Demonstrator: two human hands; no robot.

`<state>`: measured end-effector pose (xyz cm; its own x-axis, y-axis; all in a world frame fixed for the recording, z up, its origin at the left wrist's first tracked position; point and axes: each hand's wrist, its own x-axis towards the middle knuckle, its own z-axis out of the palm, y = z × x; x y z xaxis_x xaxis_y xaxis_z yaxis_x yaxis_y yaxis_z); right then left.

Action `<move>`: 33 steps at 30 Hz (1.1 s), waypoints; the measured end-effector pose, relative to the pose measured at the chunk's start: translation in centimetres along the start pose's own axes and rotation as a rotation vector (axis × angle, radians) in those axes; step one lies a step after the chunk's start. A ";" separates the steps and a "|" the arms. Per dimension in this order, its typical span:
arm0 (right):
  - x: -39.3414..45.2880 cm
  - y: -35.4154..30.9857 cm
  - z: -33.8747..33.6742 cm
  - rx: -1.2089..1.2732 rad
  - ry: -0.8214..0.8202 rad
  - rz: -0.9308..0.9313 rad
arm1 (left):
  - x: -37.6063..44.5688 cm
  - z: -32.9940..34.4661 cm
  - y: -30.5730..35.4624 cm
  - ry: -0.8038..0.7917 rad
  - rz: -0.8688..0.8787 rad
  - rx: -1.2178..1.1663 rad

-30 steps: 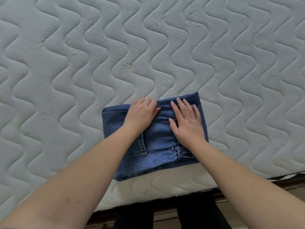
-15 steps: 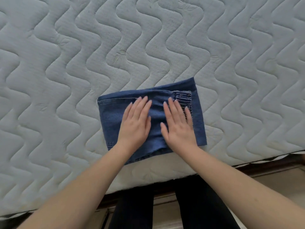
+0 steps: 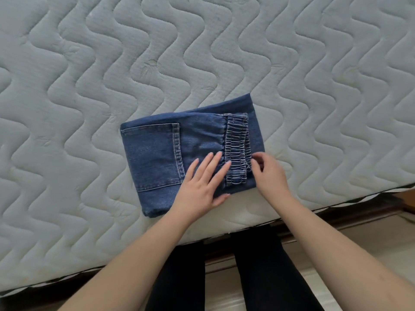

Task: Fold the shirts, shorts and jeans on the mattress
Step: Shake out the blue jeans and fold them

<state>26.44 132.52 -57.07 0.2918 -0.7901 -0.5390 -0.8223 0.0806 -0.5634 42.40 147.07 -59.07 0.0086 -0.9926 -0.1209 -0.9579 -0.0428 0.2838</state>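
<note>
A pair of dark blue jeans (image 3: 157,153) lies folded into a compact rectangle near the front edge of the mattress (image 3: 89,86). A back pocket faces up on the left and the elastic waistband (image 3: 237,140) shows on the right. My left hand (image 3: 202,182) lies flat on the near right part of the denim, fingers straight. Beside the waistband my right hand (image 3: 268,173) sits at the jeans' near right corner, its fingers curled at the cloth's edge; whether they pinch it I cannot tell.
The white quilted mattress spreads to the far side and both sides of the jeans. Its front edge (image 3: 247,223) runs just below my hands, with a dark bed frame, pale floor and my dark-trousered legs (image 3: 258,277) beneath.
Both hands have slid back toward the near edge of the jeans, uncovering the pocket and waistband. My right hand went from flat on the denim to curled at the right corner.
</note>
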 end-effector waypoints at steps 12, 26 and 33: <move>-0.7 -0.4 -0.3 0.310 -0.265 0.211 | 3.3 -1.9 3.5 0.118 -0.272 -0.392; -0.1 -1.1 -3.3 -0.032 0.141 -0.023 | 3.6 2.5 4.9 -0.091 -0.287 -0.049; 5.9 -6.1 -0.3 -0.402 -0.055 -0.584 | 3.7 2.4 4.9 -0.117 -0.276 -0.026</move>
<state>33.01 127.23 -56.62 0.7552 -0.6033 -0.2563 -0.6376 -0.5855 -0.5007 37.07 143.42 -60.44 0.2332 -0.9233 -0.3052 -0.9163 -0.3138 0.2489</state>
